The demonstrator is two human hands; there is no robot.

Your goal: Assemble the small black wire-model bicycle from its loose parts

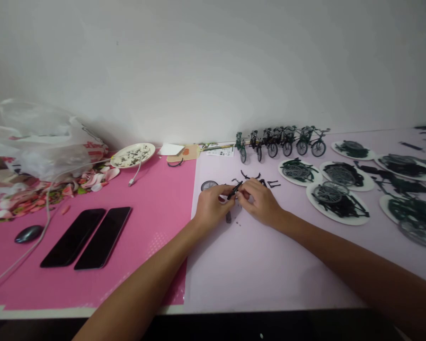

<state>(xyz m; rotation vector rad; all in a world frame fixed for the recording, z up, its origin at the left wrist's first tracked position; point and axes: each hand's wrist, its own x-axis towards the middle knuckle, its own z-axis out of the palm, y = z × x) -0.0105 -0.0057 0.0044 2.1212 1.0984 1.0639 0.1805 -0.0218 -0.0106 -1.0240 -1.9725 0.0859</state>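
Observation:
My left hand (215, 208) pinches a small black part (235, 189) above the pale sheet (255, 274). Closed fingertips of my right hand (257, 199) meet the same part from the other side. Just left of and behind my left hand lies a small spoked wheel (209, 185). A curved black piece (250, 174) and other thin black pieces (273, 183) lie beyond my right hand. Below the fingers is a dark flat piece (228, 217), with tiny bits beside it.
Assembled miniature bicycles (287, 142) stand along the wall. Several white plates (358, 219) of bicycle parts are at the right. On the pink cover (138, 265) are two phones (102, 239), a mouse (29, 234), a cable (48, 208), a plate (152, 152) and plastic bags (53, 147).

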